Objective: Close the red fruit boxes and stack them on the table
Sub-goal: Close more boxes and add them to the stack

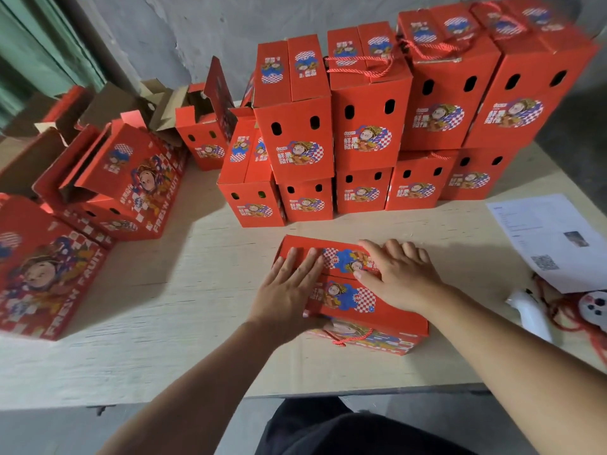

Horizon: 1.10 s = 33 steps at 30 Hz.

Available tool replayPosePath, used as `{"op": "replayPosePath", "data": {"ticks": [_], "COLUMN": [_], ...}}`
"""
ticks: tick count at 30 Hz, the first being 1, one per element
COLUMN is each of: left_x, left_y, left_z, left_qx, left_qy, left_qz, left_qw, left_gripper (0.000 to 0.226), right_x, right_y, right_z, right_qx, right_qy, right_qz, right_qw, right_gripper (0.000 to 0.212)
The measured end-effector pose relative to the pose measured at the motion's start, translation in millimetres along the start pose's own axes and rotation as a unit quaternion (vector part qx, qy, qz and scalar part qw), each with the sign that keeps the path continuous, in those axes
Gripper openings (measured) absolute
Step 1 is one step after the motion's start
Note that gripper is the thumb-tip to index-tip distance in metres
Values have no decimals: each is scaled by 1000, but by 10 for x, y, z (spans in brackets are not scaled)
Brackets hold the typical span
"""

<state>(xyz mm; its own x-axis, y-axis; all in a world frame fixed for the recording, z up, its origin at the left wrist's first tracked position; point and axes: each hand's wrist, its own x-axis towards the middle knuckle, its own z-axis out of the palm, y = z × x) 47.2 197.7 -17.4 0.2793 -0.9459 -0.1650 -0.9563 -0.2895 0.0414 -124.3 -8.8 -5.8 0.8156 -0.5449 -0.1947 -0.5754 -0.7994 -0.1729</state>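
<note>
Head cam: red fruit box [351, 297] sits on the table [197, 290] near the front edge, right in front of the person, top flaps folded down. Left hand [289, 290] lies flat on the box's left end, fingers straight, pressing. Right hand [400, 277] flat on the top flaps too, fingers spread, nothing gripped. Behind: stack of closed boxes [377, 126], two high. Left side: open boxes [124, 178], flaps up. Paper sheet [551, 238] at right edge.

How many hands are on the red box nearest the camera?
2. The left hand lies flat on the left end of the red box; the right hand lies flat across its right half.
</note>
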Motion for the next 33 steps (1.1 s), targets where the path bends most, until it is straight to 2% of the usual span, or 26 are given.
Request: {"op": "replayPosePath", "data": {"ticks": [2, 4, 6, 7, 8, 9, 10, 12, 13, 14, 15, 17, 18, 20, 21, 23, 25, 27, 28, 30, 33], "left_x": [54, 60, -10, -60, -98, -121, -141, -215, -256, -270, -260, -238, -227, -195, -185, -185, -192, -209, -222, -246, -254], "left_y": [-63, -144, -205, -220, -206, -167, -103, 86, 155, 174, 176, 185, 211, 273, 298, 345, 382, 403, 416, 435, 436], "left_z": [-37, -94, -108, -73, -26, 20, 73, 105, 91, 101, 104, 58, 2, -78, -106, -161, -190, -225, -225, -243, -295], "left_qx": [25, 50, -9, -90, -193, -311, -439, -682, -741, -773, -783, -773, -763, -719, -698, -677, -614, -557, -552, -572, -653], "left_qy": [11, 42, 91, 131, 155, 141, 83, -82, -110, -105, -83, -37, -26, -5, 9, 23, 40, 75, 84, 95, 113], "left_qz": [8, -29, -157, -241, -324, -387, -417, -391, -376, -365, -352, -332, -317, -268, -246, -218, -208, -209, -209, -213, -222], "left_qw": [1000, 997, 983, 957, 913, 856, 791, 613, 545, 508, 505, 539, 563, 641, 672, 703, 761, 801, 803, 786, 715], "left_gripper": [122, 121, 111, 100, 90, 82, 75, 69, 72, 73, 71, 63, 59, 57, 60, 82, 105, 106, 104, 103, 94], "right_x": [6, -9, -96, -169, -265, -360, -443, -521, -529, -532, -527, -510, -503, -486, -474, -471, -473, -470, -463, -438, -353], "right_y": [-54, -96, -110, -118, -155, -205, -265, -375, -427, -490, -539, -603, -623, -646, -651, -663, -661, -658, -671, -726, -780], "right_z": [-87, -184, -174, -126, -74, -20, 26, 169, 239, 274, 298, 307, 302, 277, 277, 270, 278, 283, 284, 284, 261], "right_qx": [-12, 1, 110, 211, 322, 413, 480, 560, 588, 614, 627, 610, 590, 546, 530, 523, 525, 520, 528, 542, 511], "right_qy": [14, -22, -97, -134, -159, -173, -168, -98, -48, -3, 34, 88, 110, 127, 120, 91, 78, 69, 70, 71, 68], "right_qz": [39, 100, 138, 141, 143, 146, 149, 168, 176, 179, 174, 166, 167, 175, 181, 190, 186, 187, 190, 196, 204], "right_qw": [999, 995, 980, 958, 922, 882, 848, 805, 788, 769, 759, 770, 782, 809, 820, 826, 827, 830, 825, 814, 832], "right_gripper": [72, 72, 70, 65, 58, 52, 48, 44, 38, 32, 28, 30, 34, 58, 77, 108, 116, 118, 118, 123, 129]}}
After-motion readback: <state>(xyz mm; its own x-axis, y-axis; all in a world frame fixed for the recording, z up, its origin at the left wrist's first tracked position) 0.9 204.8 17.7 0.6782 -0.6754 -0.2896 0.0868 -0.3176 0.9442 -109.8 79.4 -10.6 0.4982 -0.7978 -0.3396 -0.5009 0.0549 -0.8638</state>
